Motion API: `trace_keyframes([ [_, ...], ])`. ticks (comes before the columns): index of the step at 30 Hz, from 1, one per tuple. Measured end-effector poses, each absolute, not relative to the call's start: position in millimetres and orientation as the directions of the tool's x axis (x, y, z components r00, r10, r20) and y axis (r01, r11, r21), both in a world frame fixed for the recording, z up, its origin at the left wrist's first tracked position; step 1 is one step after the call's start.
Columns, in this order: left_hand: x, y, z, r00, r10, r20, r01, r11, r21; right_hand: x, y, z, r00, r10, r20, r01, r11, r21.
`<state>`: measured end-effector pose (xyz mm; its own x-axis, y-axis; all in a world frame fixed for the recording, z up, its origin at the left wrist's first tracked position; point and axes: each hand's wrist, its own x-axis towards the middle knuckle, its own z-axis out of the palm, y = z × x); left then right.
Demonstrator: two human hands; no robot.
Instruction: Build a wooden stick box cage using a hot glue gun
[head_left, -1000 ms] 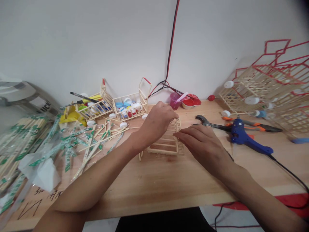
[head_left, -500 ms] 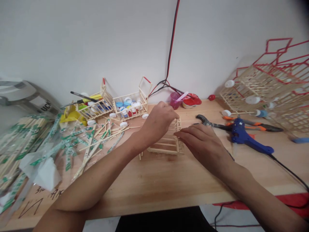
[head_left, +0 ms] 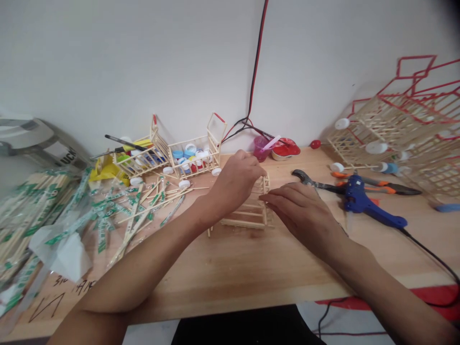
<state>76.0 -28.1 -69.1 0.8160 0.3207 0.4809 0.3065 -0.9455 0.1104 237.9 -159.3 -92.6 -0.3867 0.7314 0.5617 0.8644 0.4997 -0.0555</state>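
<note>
On the near middle of the wooden bench (head_left: 230,273), a bamboo-stick frame (head_left: 244,221) stands between the hands: the left hand (head_left: 235,184) curls over its top, while the right hand (head_left: 304,213) lies against its right side, grip unclear. Squeezing too hard could snap a thin stick or break a joint.

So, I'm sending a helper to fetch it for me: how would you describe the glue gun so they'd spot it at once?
Start at the long wooden table and look to its right end, just below the big stick rack edged in red. There lies the blue glue gun, with a black cord trailing toward the front edge. It's the only bright blue tool there, lying across the orange-handled pliers.
</note>
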Motion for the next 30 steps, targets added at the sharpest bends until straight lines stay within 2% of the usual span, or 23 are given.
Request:
trace_keyframes([
  [3, 73, -30, -64, 0.788, 0.324, 0.524, 0.301, -0.945, 0.131, 237, -159, -91, -0.384, 0.725, 0.573, 0.862, 0.503, -0.059],
  [6, 65, -35, -57, 0.762, 0.328, 0.558, 0.256, -0.945, 0.204, 237, -158, -90, -0.386, 0.72, 0.577, 0.859, 0.509, -0.06],
  [13, 36, -59, -51, 0.846, 0.209, 0.491, 0.096, -0.965, 0.245, 241, -156, -93, -0.396, 0.702, 0.593, 0.845, 0.531, -0.065],
  [18, 28, -68, -59, 0.891, 0.108, 0.441, 0.041, -0.987, 0.158, 242, -157, -94, -0.396, 0.704, 0.59, 0.843, 0.533, -0.071],
  [23, 27, -70, -63, 0.903, 0.084, 0.42, 0.065, -0.996, 0.059, 242, -159, -95, -0.387, 0.712, 0.586, 0.855, 0.514, -0.06],
  [30, 26, -73, -65, 0.897, 0.068, 0.438, 0.077, -0.997, -0.002, 239, -163, -90, -0.352, 0.708, 0.613, 0.894, 0.447, -0.004],
])
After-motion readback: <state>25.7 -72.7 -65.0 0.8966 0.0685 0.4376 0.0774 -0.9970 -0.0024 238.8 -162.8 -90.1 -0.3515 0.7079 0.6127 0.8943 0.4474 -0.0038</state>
